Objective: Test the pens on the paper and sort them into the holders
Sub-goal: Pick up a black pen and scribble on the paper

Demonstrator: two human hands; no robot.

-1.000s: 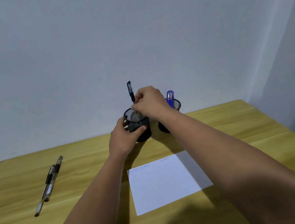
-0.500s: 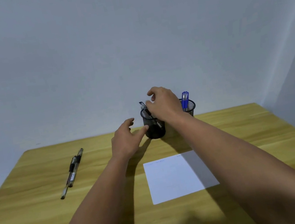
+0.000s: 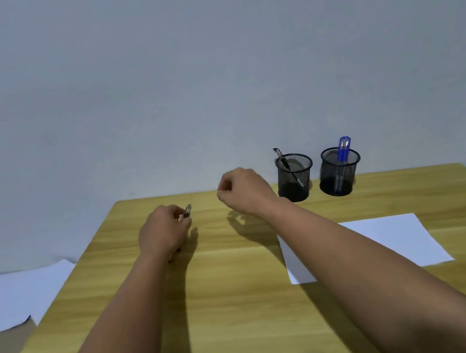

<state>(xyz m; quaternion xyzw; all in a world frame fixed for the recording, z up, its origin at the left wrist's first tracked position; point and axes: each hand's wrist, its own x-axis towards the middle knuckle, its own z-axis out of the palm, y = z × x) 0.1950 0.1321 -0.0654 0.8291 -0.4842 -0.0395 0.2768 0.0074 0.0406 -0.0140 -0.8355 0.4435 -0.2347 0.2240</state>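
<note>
Two black mesh holders stand at the table's far right. The left holder [image 3: 296, 179] has a black pen [image 3: 283, 161] leaning in it, and the right holder [image 3: 339, 173] has a blue pen [image 3: 342, 150]. A white paper [image 3: 392, 241] lies in front of them. My left hand [image 3: 162, 234] is down on the table at the far middle, fingers curled round a dark pen [image 3: 187, 211] whose end sticks out past them. My right hand [image 3: 240, 190] hovers just right of it, loosely curled and holding nothing. Any other pens under the left hand are hidden.
The wooden table [image 3: 249, 313] ends at its left edge near a white sheet [image 3: 13, 296] lying lower down beside it. A plain wall stands close behind the table and the holders.
The black pen now stands in the left holder. Both hands left the holders and moved left to the loose pens, where the left hand closed on one. The view turned left.
</note>
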